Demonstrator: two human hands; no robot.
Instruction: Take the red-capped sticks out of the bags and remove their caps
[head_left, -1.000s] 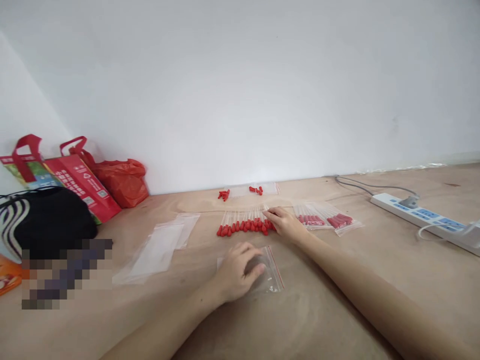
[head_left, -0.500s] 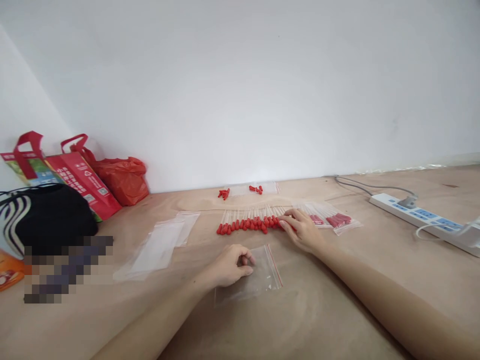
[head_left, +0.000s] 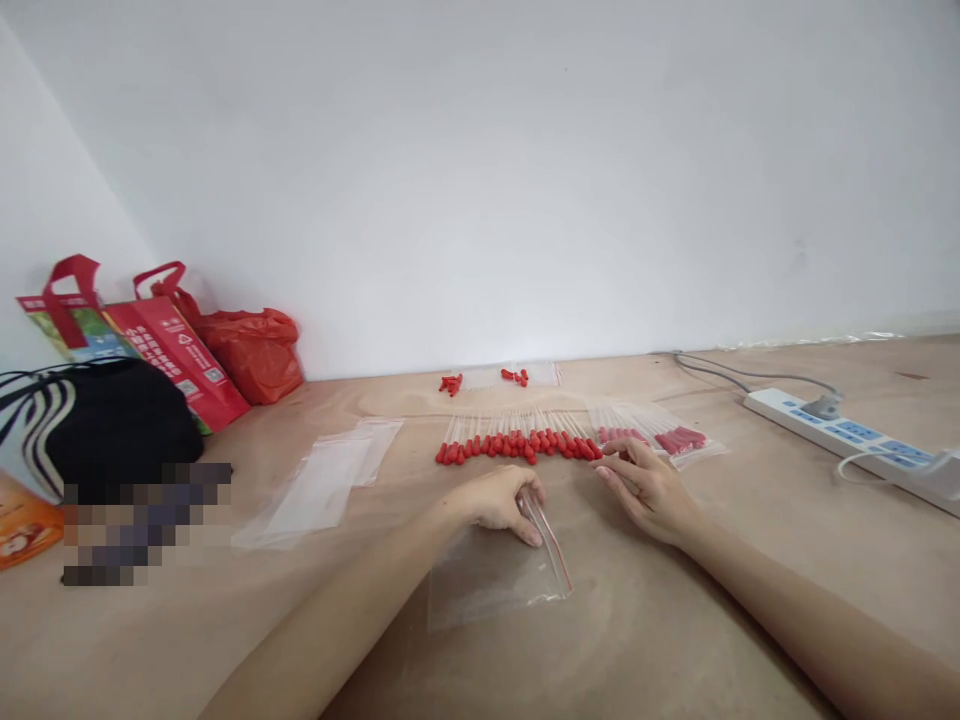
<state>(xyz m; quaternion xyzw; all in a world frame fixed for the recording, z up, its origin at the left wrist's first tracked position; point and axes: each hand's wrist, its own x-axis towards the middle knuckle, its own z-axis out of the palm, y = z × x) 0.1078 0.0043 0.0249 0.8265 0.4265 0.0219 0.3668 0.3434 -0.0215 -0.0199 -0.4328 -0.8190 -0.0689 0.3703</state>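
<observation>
My left hand [head_left: 504, 502] pinches the open end of a clear zip-lock bag [head_left: 487, 580], which lies on the table with a red line along its mouth. Ahead of it runs a row of droppers [head_left: 517, 441] with red rubber bulbs towards me and thin clear stems pointing to the wall. At the row's right end is my right hand [head_left: 646, 490], fingers curved and apart, the tips close to the last bulbs. Whether they touch a bulb I cannot tell. Just beyond that hand lie filled zip-lock bags [head_left: 679, 440] of red-bulbed droppers.
Flat clear bags [head_left: 319, 490] lie at the left. Near the wall are loose red bulbs [head_left: 451, 384] and another bag [head_left: 540, 374]. A white power strip [head_left: 847, 435] with cables occupies the right. Shopping bags [head_left: 180, 350] and a black drawstring bag [head_left: 127, 430] stand at the left.
My left hand has moved right and up to the bag's mouth and now grips it. My right hand has shifted right and nearer, uncovering the row's right end.
</observation>
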